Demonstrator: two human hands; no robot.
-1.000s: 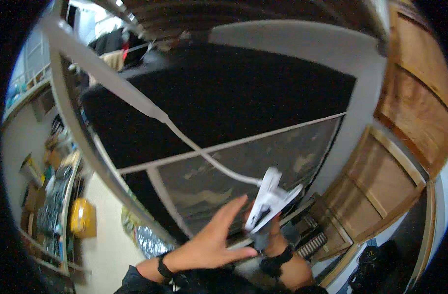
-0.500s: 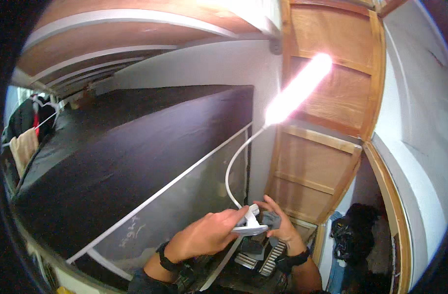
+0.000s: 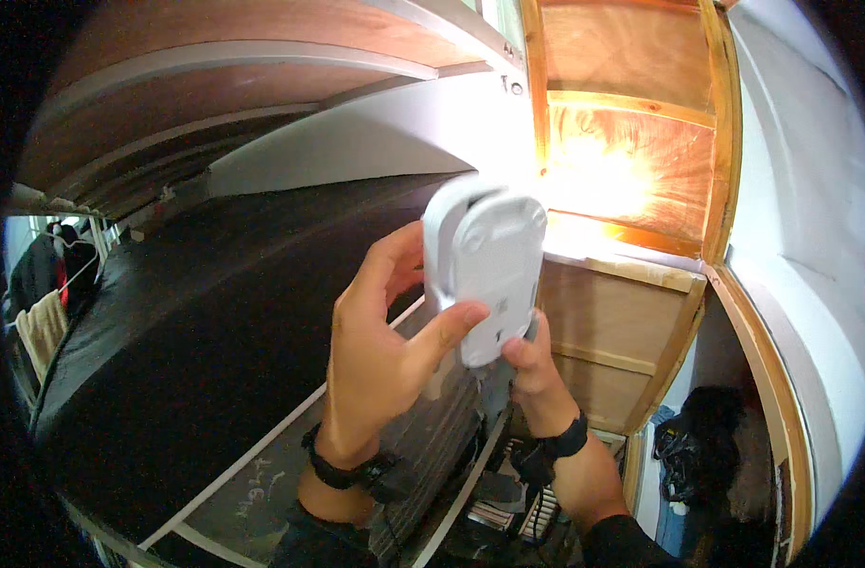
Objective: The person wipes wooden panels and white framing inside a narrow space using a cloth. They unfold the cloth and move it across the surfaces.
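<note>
- We see one dark bed surface (image 3: 196, 331), the largest thing, on the left of the white clip (image 3: 499, 275).
- Above and left of the white clip is one wooden bunk underside (image 3: 243, 76), crossed by several pale bars, whose exact number we cannot tell.
- Above and right of the white clip stands the wooden panelling (image 3: 626, 47); we count two framed panels in its upper part. One strong glow (image 3: 598, 180) lies there, but we cannot see its source.
- Right of and below the white clip is one dark heap (image 3: 693, 445); well apart on its left hangs one beige cloth (image 3: 43, 331).
- We count two hands. The left hand (image 3: 376, 355) is partly curled around the white clip, its thumb on the front plate. The right hand (image 3: 538, 379) is more closed, below, its thumb at the clip's lower edge; its other fingers are mostly hidden.
- There is one white clip, held up between both hands, with two plates and a narrow gap. In our judgement, taking hold is done; setting down or letting go is not yet done.
- We count two dark wristbands (image 3: 570, 437), one per wrist, below the white clip.
</note>
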